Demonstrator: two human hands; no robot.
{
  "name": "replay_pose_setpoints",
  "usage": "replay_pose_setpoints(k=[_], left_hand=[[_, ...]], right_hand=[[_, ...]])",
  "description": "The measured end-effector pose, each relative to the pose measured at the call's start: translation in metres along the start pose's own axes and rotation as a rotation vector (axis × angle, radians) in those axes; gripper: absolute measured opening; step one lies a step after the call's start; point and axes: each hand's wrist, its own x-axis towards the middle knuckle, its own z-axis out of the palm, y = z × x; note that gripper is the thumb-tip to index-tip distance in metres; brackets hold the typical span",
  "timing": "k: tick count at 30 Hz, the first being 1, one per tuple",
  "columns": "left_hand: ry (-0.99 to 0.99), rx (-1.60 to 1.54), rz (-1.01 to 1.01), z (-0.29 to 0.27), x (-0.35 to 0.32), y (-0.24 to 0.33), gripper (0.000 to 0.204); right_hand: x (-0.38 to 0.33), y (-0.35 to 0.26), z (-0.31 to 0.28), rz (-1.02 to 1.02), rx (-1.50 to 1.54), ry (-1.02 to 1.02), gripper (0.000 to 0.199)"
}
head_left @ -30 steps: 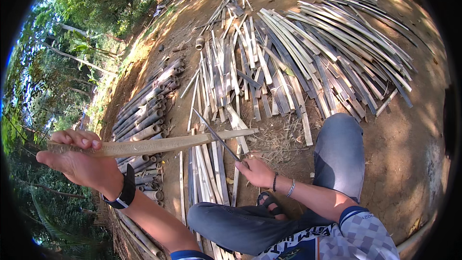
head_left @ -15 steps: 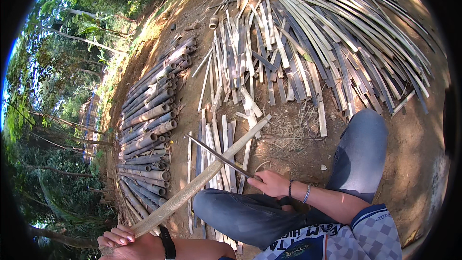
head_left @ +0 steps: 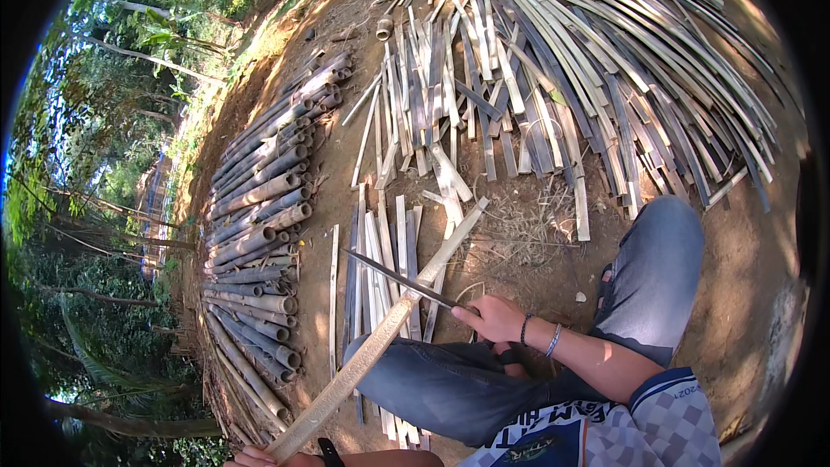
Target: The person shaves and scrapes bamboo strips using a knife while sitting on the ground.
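Observation:
My left hand [head_left: 259, 458], partly cut off by the lower edge, is closed round the near end of a long pale bamboo strip [head_left: 372, 348]. The strip slants up and away to the right, passing over my bent left knee. In my closed right hand [head_left: 494, 320] is a knife [head_left: 402, 279] with a long dark blade. Its blade crosses the strip beyond the knee and points to the left. The handle is mostly hidden by my fingers.
Split bamboo slats [head_left: 402, 233] lie just past my knee. A wide heap of slats [head_left: 640, 95] spreads farther off. To the left, cut round bamboo poles [head_left: 259, 199] are stacked. Thin shavings [head_left: 523, 229] litter the soil ahead. Trees [head_left: 95, 294] stand at far left.
My left hand has moved down and to the right, so the strip slants more steeply. My right hand and the knife have shifted slightly to the right.

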Motion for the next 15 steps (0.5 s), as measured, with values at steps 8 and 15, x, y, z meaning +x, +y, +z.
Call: replay_pose_setpoints(k=[8, 15], left_hand=[[0.146, 0.184, 0.033, 0.007, -0.003, 0.004, 0.062], [0.210, 0.218, 0.075, 0.014, -0.001, -0.004, 0.062]], right_hand=[[0.012, 0.025, 0.016, -0.003, 0.074, 0.015, 0.062], [0.038, 0.047, 0.002, 0.191, 0.087, 0.156, 0.066]])
